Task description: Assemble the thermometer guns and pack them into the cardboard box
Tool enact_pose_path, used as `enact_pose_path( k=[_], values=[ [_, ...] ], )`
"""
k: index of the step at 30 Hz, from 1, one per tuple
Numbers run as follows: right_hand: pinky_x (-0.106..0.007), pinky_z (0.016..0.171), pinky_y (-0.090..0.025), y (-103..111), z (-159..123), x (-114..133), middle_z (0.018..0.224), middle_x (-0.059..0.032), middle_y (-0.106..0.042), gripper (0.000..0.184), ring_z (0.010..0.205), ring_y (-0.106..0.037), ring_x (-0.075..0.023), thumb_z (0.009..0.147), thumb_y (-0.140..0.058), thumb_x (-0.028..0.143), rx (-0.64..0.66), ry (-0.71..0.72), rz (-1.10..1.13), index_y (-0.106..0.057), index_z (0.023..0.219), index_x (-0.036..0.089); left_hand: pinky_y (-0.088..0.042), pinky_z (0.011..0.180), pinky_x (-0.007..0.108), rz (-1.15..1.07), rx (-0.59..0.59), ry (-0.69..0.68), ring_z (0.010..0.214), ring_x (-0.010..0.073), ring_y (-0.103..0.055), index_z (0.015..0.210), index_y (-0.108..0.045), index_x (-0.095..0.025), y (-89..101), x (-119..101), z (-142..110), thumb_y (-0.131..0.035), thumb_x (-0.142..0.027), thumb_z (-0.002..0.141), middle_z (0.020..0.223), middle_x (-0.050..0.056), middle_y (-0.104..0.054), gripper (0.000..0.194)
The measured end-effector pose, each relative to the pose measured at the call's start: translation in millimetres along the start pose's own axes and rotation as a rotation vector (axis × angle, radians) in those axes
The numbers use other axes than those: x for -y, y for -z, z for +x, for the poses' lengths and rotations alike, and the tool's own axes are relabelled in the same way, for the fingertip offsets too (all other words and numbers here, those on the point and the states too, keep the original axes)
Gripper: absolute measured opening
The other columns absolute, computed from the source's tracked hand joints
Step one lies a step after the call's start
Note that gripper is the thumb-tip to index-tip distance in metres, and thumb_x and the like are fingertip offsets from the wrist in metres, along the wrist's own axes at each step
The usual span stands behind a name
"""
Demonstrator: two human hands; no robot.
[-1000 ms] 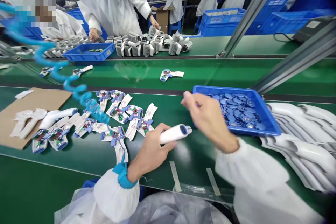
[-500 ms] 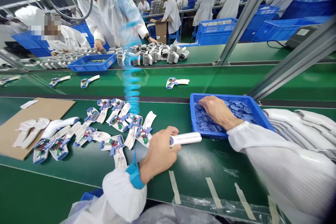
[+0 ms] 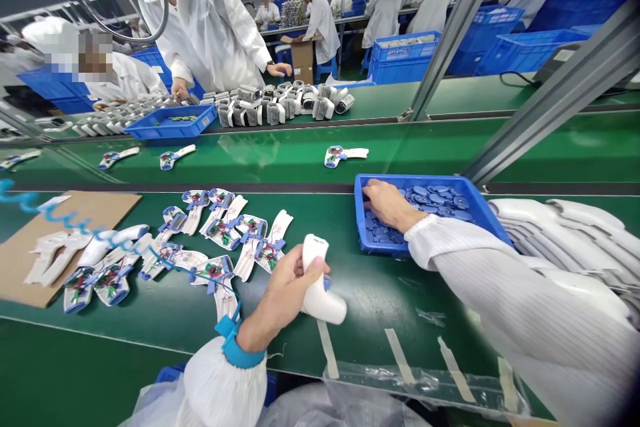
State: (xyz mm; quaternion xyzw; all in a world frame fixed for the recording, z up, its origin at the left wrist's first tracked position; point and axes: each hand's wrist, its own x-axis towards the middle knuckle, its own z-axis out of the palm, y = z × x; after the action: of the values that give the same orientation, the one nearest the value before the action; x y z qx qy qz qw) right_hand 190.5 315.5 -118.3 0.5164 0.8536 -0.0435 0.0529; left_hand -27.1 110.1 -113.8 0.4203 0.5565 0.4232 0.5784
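Note:
My left hand (image 3: 287, 293) grips a white thermometer-shaped plastic housing (image 3: 320, 287), which stands with its head up and its handle end resting near the belt. A blue wrist strap (image 3: 239, 351) circles that wrist. My right hand (image 3: 387, 205) reaches into a blue plastic tray (image 3: 430, 179) and its fingertips touch the heap of round blue parts (image 3: 435, 197). Whether those fingers hold a part is hidden. To the left of my left hand, several white half-shells with wired circuit boards (image 3: 225, 230) lie on the green belt.
A cardboard sheet (image 3: 95, 213) with white shells lies at left. A stack of white housings (image 3: 565, 233) sits right of the tray. A blue coiled cord (image 3: 50, 210) crosses the left side. Across the belt, co-workers in white gowns handle rows of assembled units (image 3: 280, 107).
My left hand has turned the white housing from lying sideways to upright. My right hand has moved deeper into the tray, and the blue coiled cord has swung left.

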Motion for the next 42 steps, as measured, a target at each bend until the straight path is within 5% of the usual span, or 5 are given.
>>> enact_pose_path(
  k=[11,15,24,32,42],
  values=[
    [-0.047,0.102,-0.054,10.4,-14.2,19.8,0.128,-0.0109,-0.066,0.031,0.118,-0.064,-0.0238,0.1,-0.066,0.033,-0.088,-0.179,0.146,-0.066,0.124,0.014,-0.046,0.063,0.026,-0.012,0.144,0.033,0.072,0.015,-0.061,0.103,-0.062,-0.014,-21.4,-5.1,-0.2,-0.069,-0.063,0.089,0.088,0.007,-0.067,0.052],
    [-0.039,0.098,-0.055,32.4,-49.4,21.1,0.119,-0.015,-0.07,0.037,0.101,-0.071,-0.0203,0.107,-0.042,0.019,-0.177,-0.199,0.317,-0.062,0.136,0.011,-0.045,0.069,0.027,0.163,0.096,-0.074,0.077,0.0163,-0.06,0.106,-0.065,-0.016,-19.3,-15.4,-4.1,-0.064,-0.055,0.095,0.09,0.005,-0.068,0.041],
    [-0.033,0.061,-0.055,29.3,-148.8,73.5,0.068,-0.0025,-0.066,0.06,0.062,-0.06,-0.0165,0.078,-0.075,0.069,-0.298,-0.301,1.476,-0.077,0.114,0.021,-0.047,0.081,0.027,0.307,0.044,-0.349,0.089,0.0191,-0.063,0.125,-0.068,-0.021,-46.0,-45.7,1.4,-0.062,-0.041,0.099,0.105,0.002,-0.073,0.033],
    [-0.037,0.084,-0.06,23.0,-160.5,80.0,0.115,-0.007,-0.071,0.037,0.105,-0.068,-0.0244,0.084,-0.074,0.06,-0.476,-0.19,1.282,-0.079,0.105,0.03,-0.047,0.083,0.029,0.396,0.172,-0.358,0.095,0.0218,-0.066,0.135,-0.064,-0.021,-44.7,-44.8,-2.1,-0.052,-0.044,0.104,0.117,0.005,-0.074,0.04],
    [-0.032,0.072,-0.056,-15.8,-193.1,72.0,0.108,-0.0054,-0.072,0.033,0.09,-0.069,-0.0204,0.099,-0.054,0.055,-0.414,-0.224,1.115,-0.068,0.115,0.029,-0.042,0.091,0.036,0.706,-0.009,-0.519,0.098,0.0257,-0.064,0.111,-0.071,-0.023,-51.5,-11.1,-4.8,-0.055,-0.043,0.102,0.106,0.009,-0.074,0.027]
  ],
)
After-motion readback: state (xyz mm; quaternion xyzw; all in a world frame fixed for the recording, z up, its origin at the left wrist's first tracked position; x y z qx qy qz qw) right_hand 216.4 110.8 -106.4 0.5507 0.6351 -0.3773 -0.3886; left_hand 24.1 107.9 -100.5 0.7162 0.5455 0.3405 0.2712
